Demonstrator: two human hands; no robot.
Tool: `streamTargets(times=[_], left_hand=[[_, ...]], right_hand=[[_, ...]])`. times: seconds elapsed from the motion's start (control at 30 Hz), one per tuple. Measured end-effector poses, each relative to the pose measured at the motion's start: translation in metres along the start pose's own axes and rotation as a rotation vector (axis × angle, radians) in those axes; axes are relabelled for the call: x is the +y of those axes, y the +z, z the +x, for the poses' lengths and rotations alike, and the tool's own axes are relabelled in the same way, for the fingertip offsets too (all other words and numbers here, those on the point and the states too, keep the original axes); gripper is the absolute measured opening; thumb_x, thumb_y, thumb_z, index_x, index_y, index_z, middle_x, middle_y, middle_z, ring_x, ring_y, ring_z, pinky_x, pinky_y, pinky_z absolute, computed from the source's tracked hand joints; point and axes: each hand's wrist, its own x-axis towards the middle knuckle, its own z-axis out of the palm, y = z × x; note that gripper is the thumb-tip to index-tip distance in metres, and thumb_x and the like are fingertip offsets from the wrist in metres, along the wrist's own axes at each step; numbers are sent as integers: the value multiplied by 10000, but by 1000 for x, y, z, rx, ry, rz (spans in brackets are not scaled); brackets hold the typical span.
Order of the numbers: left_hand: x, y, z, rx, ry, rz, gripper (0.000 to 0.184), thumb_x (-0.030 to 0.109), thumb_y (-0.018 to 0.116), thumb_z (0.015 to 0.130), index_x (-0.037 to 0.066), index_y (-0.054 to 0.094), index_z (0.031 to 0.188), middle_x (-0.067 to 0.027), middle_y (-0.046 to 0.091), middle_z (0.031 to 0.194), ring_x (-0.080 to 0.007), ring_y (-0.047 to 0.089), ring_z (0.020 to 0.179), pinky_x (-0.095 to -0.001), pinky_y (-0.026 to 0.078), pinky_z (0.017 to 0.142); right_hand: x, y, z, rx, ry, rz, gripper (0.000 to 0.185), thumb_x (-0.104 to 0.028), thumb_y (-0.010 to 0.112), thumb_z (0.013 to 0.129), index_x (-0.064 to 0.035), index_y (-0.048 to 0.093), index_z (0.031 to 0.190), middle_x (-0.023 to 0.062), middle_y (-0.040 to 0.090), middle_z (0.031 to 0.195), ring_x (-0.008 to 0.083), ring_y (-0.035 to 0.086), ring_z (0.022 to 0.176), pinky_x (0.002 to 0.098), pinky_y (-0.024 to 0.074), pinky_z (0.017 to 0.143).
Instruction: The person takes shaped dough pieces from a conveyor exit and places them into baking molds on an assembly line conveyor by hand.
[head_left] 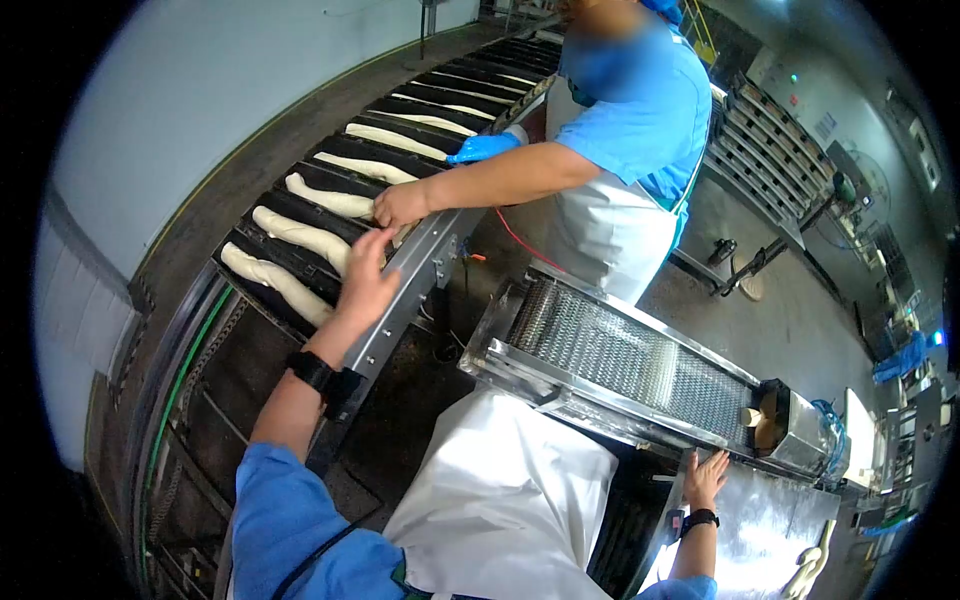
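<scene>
i find the left forearm (280,418) extended forward and angled up to the right of the view, its wrist (331,346) nearly straight; the left hand (366,288) is unclenched, fingers (370,245) loosely bent. i record the right forearm (697,552) extended forward at lower right, the right hand (704,480) flat, palm down, fingers straight.

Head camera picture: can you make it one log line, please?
left hand: beside dough strip | right hand: at metal table | co-worker's bare hand: near left hand
</scene>
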Motion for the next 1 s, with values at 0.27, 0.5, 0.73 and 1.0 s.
streamTargets(times=[0.27, 0.5, 0.73, 1.0], left_hand=[[0, 25, -2, -220, 419, 578, 455, 51, 534, 831, 18, 525, 1285, -202, 369, 1424, -362, 273, 1388, -450, 239, 1151], [18, 17, -17, -519, 477, 462, 540, 61, 572, 772, 53, 522, 1310, -173, 336, 1468, -323, 219, 1417, -452, 176, 1170], [25, 18, -21, -558, 335, 337, 529, 190, 653, 747, 52, 564, 1250, -191, 340, 1461, -359, 221, 1409, -469, 225, 1148], [-8, 14, -21, -561, 208, 243, 463, 190, 634, 756, 10, 599, 1181, -202, 349, 1447, -355, 256, 1394, -456, 278, 1132]], right_hand=[[-3, -3, 0, -16, 31, -16, 839, -575, 311, 959, 18, 63, 1498, 158, 21, 1589, 284, 27, 1471, 531, 75, 1161], [-5, -14, 1, -47, 43, -3, 858, -553, 395, 938, 12, 78, 1501, 149, 66, 1588, 266, 66, 1469, 506, 129, 1162], [-6, -34, 24, 424, -187, 376, 444, -210, 662, 797, 38, 509, 1132, 252, 546, 1135, 406, 497, 1092, 455, 408, 975], [-79, -12, 55, 469, -248, 239, 474, -74, 485, 862, 28, 414, 1319, 225, 383, 1417, 383, 310, 1358, 487, 237, 1129]])
